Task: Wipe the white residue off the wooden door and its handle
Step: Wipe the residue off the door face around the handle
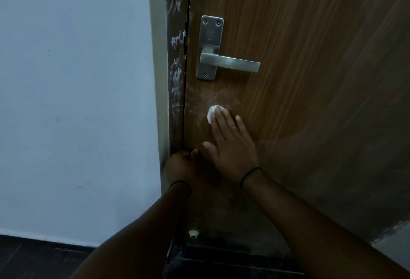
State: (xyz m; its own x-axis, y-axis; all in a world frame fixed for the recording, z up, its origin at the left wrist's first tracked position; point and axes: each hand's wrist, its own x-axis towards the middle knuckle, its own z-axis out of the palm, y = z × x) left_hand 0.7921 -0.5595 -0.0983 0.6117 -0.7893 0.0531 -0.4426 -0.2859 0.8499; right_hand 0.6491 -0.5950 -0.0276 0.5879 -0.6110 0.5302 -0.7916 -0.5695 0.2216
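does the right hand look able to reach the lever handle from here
Probably yes: the right hand presses a white pad on the door just below the lever handle, nothing between them.

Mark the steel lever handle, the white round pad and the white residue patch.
Brushed steel lever handle [230, 62]: head view, middle of the lever bar.
Round white wiping pad [211, 113]: head view, uncovered left part.
White powdery residue patch [218, 97]: head view, its middle, above the pad.
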